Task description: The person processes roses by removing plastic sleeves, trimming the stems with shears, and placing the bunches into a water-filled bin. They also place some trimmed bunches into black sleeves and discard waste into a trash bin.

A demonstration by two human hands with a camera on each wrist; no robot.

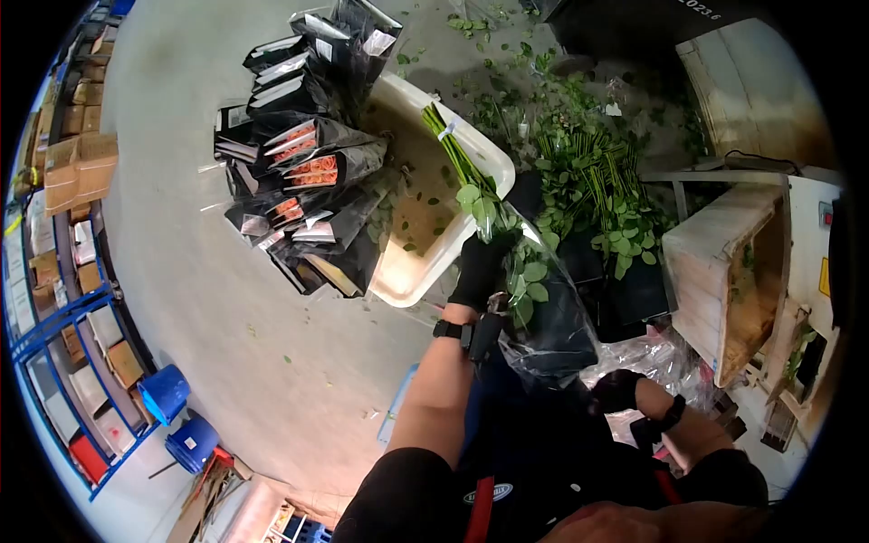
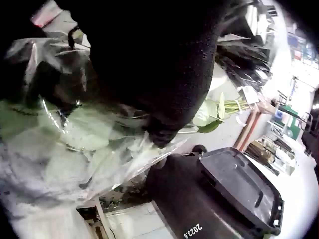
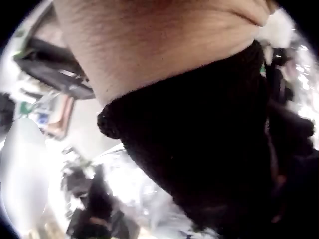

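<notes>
My left hand (image 1: 480, 267), in a black glove, grips a bunch of green rose stems (image 1: 453, 145) just below the leaves. The stems reach out over a white tub (image 1: 425, 262). A clear and black plastic sleeve (image 1: 552, 339) hangs round the bunch's lower part. In the left wrist view the gloved left hand (image 2: 159, 134) pinches the sleeve (image 2: 75, 144) over pale leaves, and the stem ends (image 2: 232, 105) poke out beyond it. My right hand (image 1: 615, 389), also gloved, is curled at the sleeve's lower end. The right wrist view shows the glove (image 3: 214, 149) with crinkled plastic (image 3: 129, 184) beneath it.
Black-sleeved bouquets (image 1: 317, 163) lie piled left of the tub. Buckets of leafy stems (image 1: 588, 181) stand at the back right, beside a wooden crate (image 1: 724, 262). Cut leaves litter the floor. Blue buckets (image 1: 163, 391) and box shelves (image 1: 63, 271) line the left. A black bin (image 2: 224, 194) stands close by.
</notes>
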